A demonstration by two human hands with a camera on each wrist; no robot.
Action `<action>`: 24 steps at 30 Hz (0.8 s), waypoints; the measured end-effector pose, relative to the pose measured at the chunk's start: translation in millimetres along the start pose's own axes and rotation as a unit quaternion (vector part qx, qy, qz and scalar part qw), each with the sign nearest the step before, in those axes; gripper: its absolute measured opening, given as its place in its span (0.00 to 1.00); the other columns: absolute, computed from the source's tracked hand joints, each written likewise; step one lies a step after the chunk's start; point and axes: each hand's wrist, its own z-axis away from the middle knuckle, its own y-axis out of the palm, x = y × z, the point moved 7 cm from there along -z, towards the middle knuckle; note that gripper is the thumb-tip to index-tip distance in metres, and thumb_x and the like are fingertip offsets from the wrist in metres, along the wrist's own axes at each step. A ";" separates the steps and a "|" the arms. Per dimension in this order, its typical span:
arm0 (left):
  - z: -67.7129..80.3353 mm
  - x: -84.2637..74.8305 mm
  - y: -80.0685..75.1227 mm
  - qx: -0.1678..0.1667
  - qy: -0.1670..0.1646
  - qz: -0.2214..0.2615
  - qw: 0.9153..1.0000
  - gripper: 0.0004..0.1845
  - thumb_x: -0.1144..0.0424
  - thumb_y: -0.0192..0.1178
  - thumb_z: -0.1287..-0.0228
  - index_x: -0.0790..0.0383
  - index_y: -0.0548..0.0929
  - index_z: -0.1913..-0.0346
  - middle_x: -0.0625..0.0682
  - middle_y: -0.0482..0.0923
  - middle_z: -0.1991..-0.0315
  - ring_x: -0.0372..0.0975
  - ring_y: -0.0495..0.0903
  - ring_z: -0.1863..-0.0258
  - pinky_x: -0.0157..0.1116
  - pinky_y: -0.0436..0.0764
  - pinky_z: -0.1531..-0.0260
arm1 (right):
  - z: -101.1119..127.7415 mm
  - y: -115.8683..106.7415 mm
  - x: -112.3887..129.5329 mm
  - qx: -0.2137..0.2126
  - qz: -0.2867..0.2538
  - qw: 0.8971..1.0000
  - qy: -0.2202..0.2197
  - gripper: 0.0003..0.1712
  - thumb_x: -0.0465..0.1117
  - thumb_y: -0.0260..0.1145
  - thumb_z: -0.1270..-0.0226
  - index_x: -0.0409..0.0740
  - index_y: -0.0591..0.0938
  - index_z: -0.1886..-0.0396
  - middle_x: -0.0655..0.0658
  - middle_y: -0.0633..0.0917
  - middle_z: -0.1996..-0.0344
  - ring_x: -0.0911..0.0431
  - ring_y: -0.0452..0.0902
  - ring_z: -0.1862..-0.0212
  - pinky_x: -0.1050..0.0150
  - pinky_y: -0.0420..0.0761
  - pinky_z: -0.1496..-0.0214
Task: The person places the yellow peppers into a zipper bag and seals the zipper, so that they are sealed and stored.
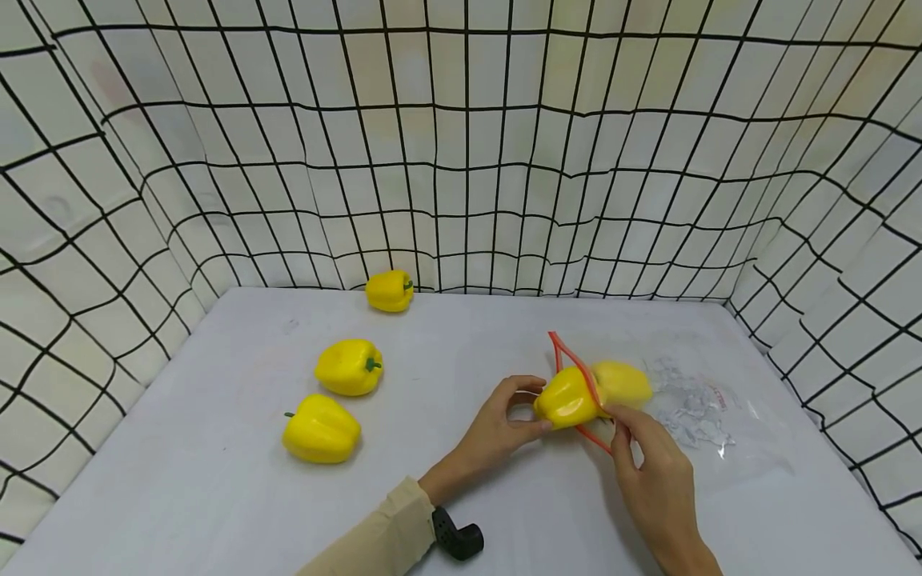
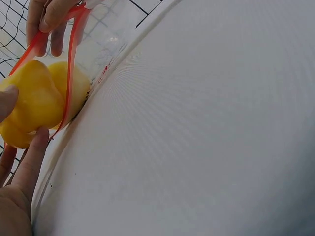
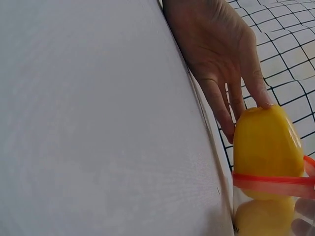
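**Pepper at the mouth of the bag**

White cloth marked with a black grid walls in a pale grey table [image 1: 216, 480] on three sides. Toward the right of its middle, the left hand [image 1: 500, 420] comes in from the near edge, its forearm in a beige sleeve [image 1: 378, 532] with a black wrist mount [image 1: 457, 538] just behind the wrist. Its fingers and thumb are curled round the near end of a yellow pepper [image 1: 569, 398], fingertips pressed to its skin, as the right wrist view shows plainly. The pepper sits halfway through the red-rimmed mouth of a clear plastic bag [image 1: 695, 408], which lies flat toward the right edge. A second pepper [image 1: 625, 382] is already inside, touching the first.

From the near edge, the right hand [image 1: 651, 472] reaches up to the bag's mouth, wrist low and fingers bent, pinching the red rim [image 1: 585, 382] at its near side, so the opening stands upright around the pepper.

Three loose peppers lie on the left half: one near the front [image 1: 321, 430], one just behind it [image 1: 349, 367], and a third by the far edge [image 1: 390, 290], well apart from the hands.
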 end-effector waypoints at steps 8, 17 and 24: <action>-1.9 -0.4 -0.4 -0.050 0.007 -0.051 0.997 0.24 0.62 0.63 0.33 0.52 0.71 0.36 0.50 0.69 0.36 0.44 0.74 0.39 0.27 0.81 0.49 | -0.8 -1.4 1.0 -0.008 0.003 1.000 -0.009 0.19 0.26 0.64 0.40 0.46 0.86 0.51 0.47 0.88 0.57 0.56 0.80 0.60 0.89 0.68 0.49; -3.2 -9.0 5.5 -0.080 0.014 -0.079 0.994 0.22 0.62 0.60 0.31 0.55 0.70 0.37 0.52 0.70 0.38 0.45 0.74 0.41 0.27 0.80 0.49 | 0.2 -0.7 1.9 -0.019 0.000 1.000 -0.020 0.18 0.26 0.65 0.41 0.45 0.86 0.52 0.47 0.88 0.58 0.58 0.80 0.61 0.89 0.68 0.49; -9.8 -7.0 8.1 -0.098 0.014 -0.088 0.991 0.21 0.63 0.60 0.31 0.54 0.70 0.38 0.51 0.72 0.40 0.43 0.75 0.42 0.29 0.80 0.49 | 0.0 -1.1 0.7 -0.017 -0.004 1.000 -0.019 0.19 0.26 0.65 0.41 0.45 0.86 0.52 0.47 0.88 0.58 0.58 0.80 0.60 0.89 0.68 0.49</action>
